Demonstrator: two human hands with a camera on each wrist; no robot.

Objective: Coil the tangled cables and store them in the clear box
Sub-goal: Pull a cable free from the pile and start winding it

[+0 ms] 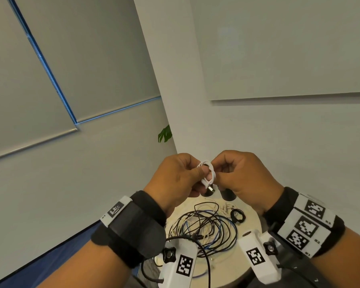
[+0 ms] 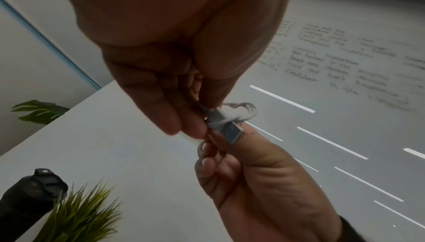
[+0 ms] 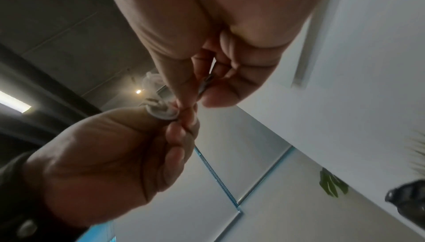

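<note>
Both hands are raised above the round table [image 1: 251,222] and meet on a small white coiled cable [image 1: 208,178]. My left hand [image 1: 200,173] pinches the coil with thumb on top. My right hand [image 1: 218,173] pinches its other side, fingers curled. A metal USB plug [image 1: 211,188] sticks out below the coil. In the left wrist view the USB plug [image 2: 232,131] lies against the thumb of the right hand [image 2: 248,169]. The right wrist view shows the white coil [image 3: 161,112] between the fingertips of both hands. A tangle of black, blue and white cables [image 1: 206,228] lies on the table. No clear box shows.
A small black coiled cable [image 1: 237,216] lies on the table's far right part. Dark cylinders [image 1: 228,194] stand at its back edge, below my hands. A green plant [image 2: 80,213] and a black object [image 2: 30,191] are nearby. White walls stand close behind the table.
</note>
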